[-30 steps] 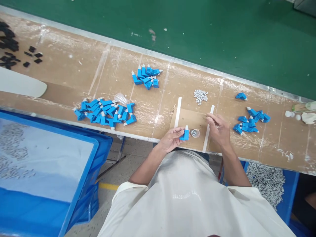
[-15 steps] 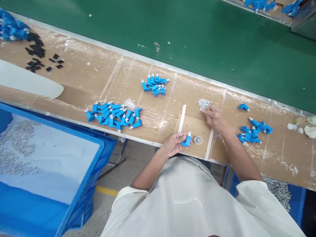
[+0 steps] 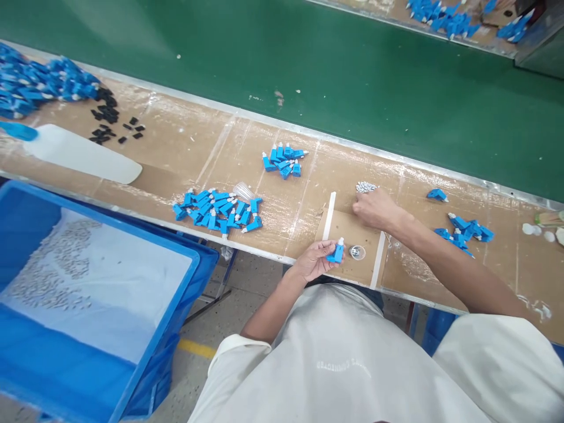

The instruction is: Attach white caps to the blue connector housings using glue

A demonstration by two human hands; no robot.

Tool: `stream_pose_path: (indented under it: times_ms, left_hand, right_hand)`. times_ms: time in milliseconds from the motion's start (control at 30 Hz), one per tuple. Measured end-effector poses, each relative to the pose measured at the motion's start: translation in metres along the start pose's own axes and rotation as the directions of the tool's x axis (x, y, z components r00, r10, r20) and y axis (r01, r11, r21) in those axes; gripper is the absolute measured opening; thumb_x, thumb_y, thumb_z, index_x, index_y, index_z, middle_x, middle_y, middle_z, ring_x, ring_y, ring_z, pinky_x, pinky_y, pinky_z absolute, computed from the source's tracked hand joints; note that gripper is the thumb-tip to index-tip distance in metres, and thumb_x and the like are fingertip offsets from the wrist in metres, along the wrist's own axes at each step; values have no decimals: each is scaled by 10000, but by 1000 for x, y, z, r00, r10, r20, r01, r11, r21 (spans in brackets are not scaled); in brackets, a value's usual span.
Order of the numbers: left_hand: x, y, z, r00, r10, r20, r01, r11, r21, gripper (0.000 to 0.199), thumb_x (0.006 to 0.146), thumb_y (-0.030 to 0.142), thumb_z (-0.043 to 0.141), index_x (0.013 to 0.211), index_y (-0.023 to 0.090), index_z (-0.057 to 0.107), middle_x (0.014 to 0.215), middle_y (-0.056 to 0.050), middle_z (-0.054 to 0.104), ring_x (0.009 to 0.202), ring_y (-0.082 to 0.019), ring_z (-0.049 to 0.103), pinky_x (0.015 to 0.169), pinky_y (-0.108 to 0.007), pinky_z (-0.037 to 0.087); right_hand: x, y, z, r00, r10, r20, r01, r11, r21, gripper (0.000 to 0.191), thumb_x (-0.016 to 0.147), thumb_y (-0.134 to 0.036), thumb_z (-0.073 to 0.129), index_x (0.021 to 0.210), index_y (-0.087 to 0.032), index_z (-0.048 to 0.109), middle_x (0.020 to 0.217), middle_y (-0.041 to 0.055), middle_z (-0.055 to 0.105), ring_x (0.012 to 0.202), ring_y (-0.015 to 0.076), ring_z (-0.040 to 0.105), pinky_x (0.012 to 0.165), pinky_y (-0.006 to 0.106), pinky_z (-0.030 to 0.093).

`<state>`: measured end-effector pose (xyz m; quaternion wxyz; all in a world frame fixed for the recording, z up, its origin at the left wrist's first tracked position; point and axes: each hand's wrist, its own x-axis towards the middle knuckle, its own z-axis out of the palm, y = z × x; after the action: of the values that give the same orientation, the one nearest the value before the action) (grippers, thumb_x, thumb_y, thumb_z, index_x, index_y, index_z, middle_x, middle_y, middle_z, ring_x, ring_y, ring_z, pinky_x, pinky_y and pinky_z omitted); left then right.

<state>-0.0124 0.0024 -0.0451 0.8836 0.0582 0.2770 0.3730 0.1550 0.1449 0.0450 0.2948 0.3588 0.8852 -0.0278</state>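
My left hand (image 3: 312, 261) grips a blue plastic part with a white tip (image 3: 337, 252), held upright near the table's front edge. Just right of it sits a small clear round cup (image 3: 357, 252) with something shiny inside, on a cardboard sheet (image 3: 350, 226). Closed, with its fingertips curled out of sight, my right hand (image 3: 374, 210) is at the near side of a pile of tiny whitish pieces (image 3: 365, 187). Whatever it pinches is hidden. To the left lie a large group of blue parts (image 3: 220, 208) and a smaller one (image 3: 284, 160).
More blue parts (image 3: 467, 230) lie right of my forearm. A long white scoop-like piece (image 3: 88, 153), black pieces (image 3: 106, 111) and a big blue heap (image 3: 39, 82) occupy the left end. Below stands a blue bin (image 3: 167, 299); a green surface (image 3: 264, 76) runs behind the table.
My right hand has turned and curled in beside the tiny pieces, its elbow swinging out to the right. The left hand keeps its hold on the blue part. The view has shifted a little.
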Motion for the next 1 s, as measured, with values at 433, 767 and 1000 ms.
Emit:
stream_pose_path:
  times_ms: [433,767,1000]
  left_hand:
    - [0,3,14,990,137,-40,-136,991,9,405,620,326,962,868,100,735,739,-25,678,626,-87,619,592,-192,510]
    - [-7,8,48,970,243,-28,-239,966,93,507,599,433,962,925,112,745,787,-34,703,664,-103,621,673,-235,511]
    - [-7,4,52,958,286,0,-284,954,95,504,605,472,956,912,147,722,790,-13,691,724,-118,640,727,-248,522]
  right_hand:
    - [-52,-29,52,867,454,-207,336,-225,914,293,706,-450,826,748,-199,681,664,13,691,557,136,627,528,254,529]
    - [-78,-64,41,895,443,-44,304,-537,787,374,601,-471,925,696,-187,700,641,20,700,484,113,607,437,211,517]
    - [-85,-82,27,857,513,-56,340,-480,808,389,614,-507,922,688,-190,707,573,1,634,489,109,554,403,205,451]
